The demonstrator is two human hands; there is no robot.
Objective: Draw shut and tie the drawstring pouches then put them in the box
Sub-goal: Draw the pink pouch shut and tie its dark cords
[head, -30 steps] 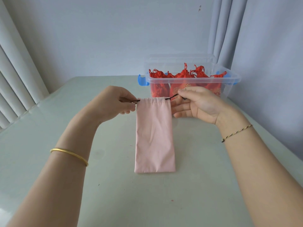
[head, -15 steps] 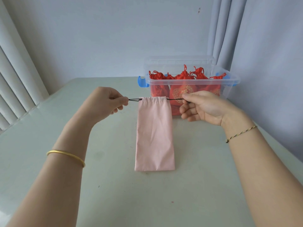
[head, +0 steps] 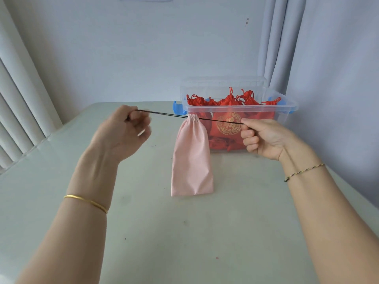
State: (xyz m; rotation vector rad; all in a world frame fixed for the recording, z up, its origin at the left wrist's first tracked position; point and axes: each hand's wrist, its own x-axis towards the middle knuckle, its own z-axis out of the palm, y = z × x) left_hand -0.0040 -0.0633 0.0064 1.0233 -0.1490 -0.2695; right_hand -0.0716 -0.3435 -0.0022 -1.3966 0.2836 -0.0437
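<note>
Left hand (head: 125, 132): gripped one end of the thin black drawstring cord (head: 164, 114), pretty taut
Right hand (head: 264, 138): pinched the other end
Long pink fabric pouch (head: 191, 158): neck cinched, bottom on pale glossy worktop (head: 143, 232)
Clear plastic box (head: 287, 107): just behind, red pouches (head: 227, 125) inside

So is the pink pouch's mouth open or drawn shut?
Drawn shut: the pink pouch is bunched tight at the top, left hand and right hand pulling the black cord taut.

Both hands, left hand (head: 125, 132) and right hand (head: 264, 138), pinch black drawstring (head: 164, 114) taut; pink pouch (head: 191, 158) mouth cinched, clear box (head: 287, 105) behind.
</note>
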